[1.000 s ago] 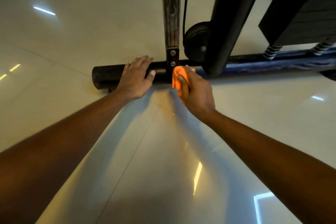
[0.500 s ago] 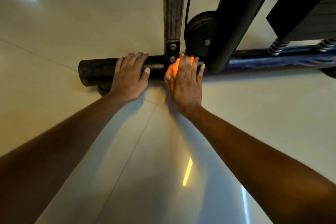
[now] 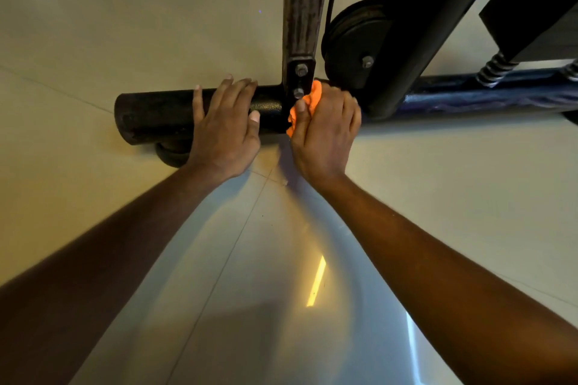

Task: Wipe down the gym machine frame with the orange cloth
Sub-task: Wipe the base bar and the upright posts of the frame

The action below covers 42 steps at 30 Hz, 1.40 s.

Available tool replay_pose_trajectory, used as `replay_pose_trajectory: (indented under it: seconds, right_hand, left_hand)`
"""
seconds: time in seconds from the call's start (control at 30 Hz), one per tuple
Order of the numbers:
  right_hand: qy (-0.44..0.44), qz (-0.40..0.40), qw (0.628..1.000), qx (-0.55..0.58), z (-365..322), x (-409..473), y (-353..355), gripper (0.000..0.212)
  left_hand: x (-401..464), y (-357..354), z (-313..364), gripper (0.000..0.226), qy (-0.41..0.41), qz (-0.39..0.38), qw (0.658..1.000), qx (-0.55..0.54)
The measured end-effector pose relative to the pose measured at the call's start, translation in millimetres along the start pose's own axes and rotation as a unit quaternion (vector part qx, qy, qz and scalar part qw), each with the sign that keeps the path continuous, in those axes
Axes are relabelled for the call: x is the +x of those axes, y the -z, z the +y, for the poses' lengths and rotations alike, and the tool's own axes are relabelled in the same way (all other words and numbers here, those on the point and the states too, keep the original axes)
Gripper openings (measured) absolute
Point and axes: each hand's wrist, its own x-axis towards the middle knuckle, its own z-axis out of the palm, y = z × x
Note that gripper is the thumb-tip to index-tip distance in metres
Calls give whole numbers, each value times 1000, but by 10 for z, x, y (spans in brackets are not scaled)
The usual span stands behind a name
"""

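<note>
Nearest the camera, two bare forearms are seen stretched forward over the glossy tiled floor (image 3: pixel 156 40), where streaks of light are reflected. Further out, the left hand (image 3: pixel 223 128) is laid flat on the black base tube (image 3: pixel 156 112) of the gym machine frame, its fingers straight and draped over the top of the tube, its thumb pointed toward the upright; nothing is gripped by it. Just to its right, the orange cloth (image 3: pixel 308 100) is bunched under the right hand (image 3: pixel 325 131), whose fingers are curled over it and whose thumb is pinned along its near edge, so the cloth is pressed against the tube right beside the bolted bracket (image 3: pixel 298 78). Only a crumpled orange edge is left showing at the thumb side. A rubber foot (image 3: pixel 172 153) is glimpsed beneath the tube, touching the floor. Beyond the hands, a worn upright post (image 3: pixel 305 0) is carried up out of view, and a black pulley wheel (image 3: pixel 353 40) is set just behind the cloth, beside a slanted black beam (image 3: pixel 438 9). Farther right, coiled springs (image 3: pixel 491 69) are seen above the blue stretch of tube (image 3: pixel 484 97).
</note>
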Motion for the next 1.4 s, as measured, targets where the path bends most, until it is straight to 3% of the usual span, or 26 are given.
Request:
replay_pose_trajectory:
  seconds: [0.17, 0.37, 0.5, 0.6, 0.8, 0.97, 1.17, 1.27, 1.4]
  right_hand:
    - [148, -70, 985, -62, 460, 37, 102, 53]
    - [34, -11, 999, 20, 60, 21, -6, 43]
    - [169, -106, 978, -58, 424, 36, 186, 61]
    - [209, -171, 961, -63, 589, 79, 369, 72]
    - [119, -241, 963, 0, 595, -54, 770, 80]
    - [25, -228, 971, 62, 622, -185, 1290, 56]
    - [4, -195, 977, 90, 823, -93, 2026, 24]
    - [-15, -192, 979, 61, 973, -56, 2274, 39]
    - [-32, -197, 980, 17, 1119, -32, 2483, 44]
  left_hand:
    - [21, -18, 40, 55, -33, -13, 999, -5]
    - [102, -138, 210, 52, -22, -12, 1000, 4]
    - [85, -136, 175, 53, -34, -16, 999, 32]
    - [46, -121, 204, 56, -34, -16, 998, 42]
    - [-269, -99, 572, 70, -17, -35, 998, 58]
    - [-482, 90, 919, 66, -15, -45, 995, 89]
    - [-459, 262, 1516, 63, -164, -7, 980, 113]
    - [-352, 269, 1782, 64, -205, 7, 971, 121]
    - [-292, 195, 2009, 70, -244, 33, 959, 140]
